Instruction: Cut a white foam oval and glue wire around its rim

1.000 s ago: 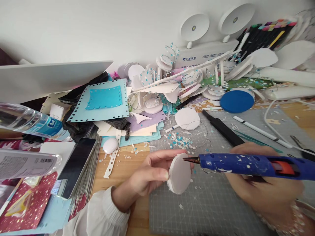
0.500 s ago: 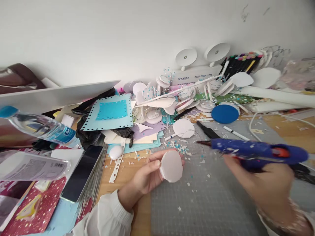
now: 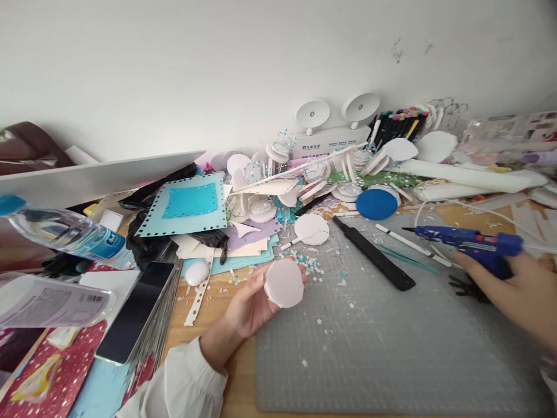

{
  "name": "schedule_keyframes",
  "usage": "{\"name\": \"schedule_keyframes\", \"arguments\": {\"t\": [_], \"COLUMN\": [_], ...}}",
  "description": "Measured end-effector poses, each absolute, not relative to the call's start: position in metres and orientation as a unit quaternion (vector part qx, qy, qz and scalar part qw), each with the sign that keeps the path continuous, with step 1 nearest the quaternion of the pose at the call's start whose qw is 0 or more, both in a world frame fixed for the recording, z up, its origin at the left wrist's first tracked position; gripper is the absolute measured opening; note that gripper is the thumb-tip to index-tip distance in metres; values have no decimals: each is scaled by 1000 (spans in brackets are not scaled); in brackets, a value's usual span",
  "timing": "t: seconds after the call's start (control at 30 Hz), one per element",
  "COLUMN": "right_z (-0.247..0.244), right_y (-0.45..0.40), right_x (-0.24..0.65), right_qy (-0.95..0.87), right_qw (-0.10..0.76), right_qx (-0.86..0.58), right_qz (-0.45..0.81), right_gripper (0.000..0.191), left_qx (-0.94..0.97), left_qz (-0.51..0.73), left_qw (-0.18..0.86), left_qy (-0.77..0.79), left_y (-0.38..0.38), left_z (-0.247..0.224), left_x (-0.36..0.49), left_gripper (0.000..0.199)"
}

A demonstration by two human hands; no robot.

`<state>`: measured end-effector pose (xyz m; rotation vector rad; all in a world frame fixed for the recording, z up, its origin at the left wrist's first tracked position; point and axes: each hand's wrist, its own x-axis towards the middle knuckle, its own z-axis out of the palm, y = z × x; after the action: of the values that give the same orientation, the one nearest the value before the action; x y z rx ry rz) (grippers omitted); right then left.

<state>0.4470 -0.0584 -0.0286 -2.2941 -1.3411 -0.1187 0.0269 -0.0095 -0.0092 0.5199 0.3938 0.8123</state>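
Observation:
My left hand [image 3: 249,303] holds a white round disc [image 3: 284,283] by its edge, fingers behind it and flat face turned up. The disc's rim looks slightly rough. Over at the right, my right hand [image 3: 507,290] is closed around the handle of a blue hot glue gun [image 3: 470,239], its dark nozzle pointing left. Part of the grip is hidden by the hand. Just beyond the left hand lie another white disc [image 3: 312,229] and scattered star-shaped confetti [image 3: 310,262].
On the grey cutting mat [image 3: 348,360] lie a black utility knife [image 3: 375,253], teal tweezers [image 3: 409,258] and a white pen [image 3: 413,246]. A blue round lid [image 3: 376,204] sits behind. Leftward are a phone [image 3: 136,310], a water bottle [image 3: 65,229] and papers [image 3: 191,200].
My right hand has carried the glue gun rightward, away from the disc, uncovering the knife and tweezers. The left hand still holds the disc; the view has shifted somewhat.

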Motion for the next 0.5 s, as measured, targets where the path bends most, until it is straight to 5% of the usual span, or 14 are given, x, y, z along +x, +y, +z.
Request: {"name": "schedule_keyframes", "arguments": {"t": [0.5], "right_z": [-22], "right_y": [-35], "right_x": [460], "right_qy": [-570], "right_qw": [131], "right_qx": [-811], "right_qz": [-20], "right_gripper": [61], "left_qx": [263], "left_qz": [378], "left_qw": [862], "left_qy": [210], "left_y": [-7], "left_z": [-7], "left_x": [24], "left_gripper": [54]}}
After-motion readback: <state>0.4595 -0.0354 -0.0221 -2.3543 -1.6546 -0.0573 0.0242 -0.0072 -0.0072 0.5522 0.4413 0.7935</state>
